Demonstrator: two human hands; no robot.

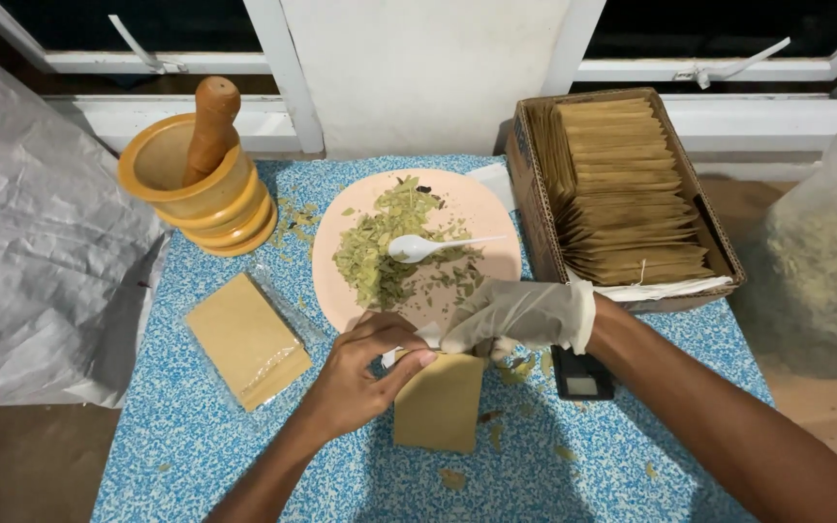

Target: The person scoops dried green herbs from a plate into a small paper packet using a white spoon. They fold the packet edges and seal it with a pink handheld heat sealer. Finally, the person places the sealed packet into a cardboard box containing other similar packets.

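- Both forearms enter from the lower edge and meet over a small brown paper packet [440, 405] lying on the blue speckled tablecloth [186, 436]
- Left hand [358, 366], bare, has its fingers curled around the packet's top edge, thumb pressed toward a white tab at the mouth; it grips the packet
- Right hand [520, 315], in a whitish glove, pinches the same top edge from the other side, fingers bent down and closed on the paper; the two hands touch at the packet's opening
- Just beyond the hands sits a pale pink plate [491, 208] carrying a heap of crushed green dried leaves [380, 247]; a white plastic spoon [418, 248] lies on the leaves, bowl to the left, handle pointing right
- Right of the hands, partly hidden beneath the gloved wrist, lies a small black digital scale [581, 378]
- Left of the plate, a stack of flat brown packets in a clear wrapper [247, 339] lies at an angle on the cloth
- At the far left corner stands a yellow mortar [196, 194] with a wooden pestle [211, 126] leaning in it; leaf crumbs are scattered near its base
- At the far right, a cardboard box [530, 194] holds a tight row of upright brown packets
- Grey crumpled sheeting [41, 261] lies left of the table; a clear bag of leaf matter [825, 261] sits right of it
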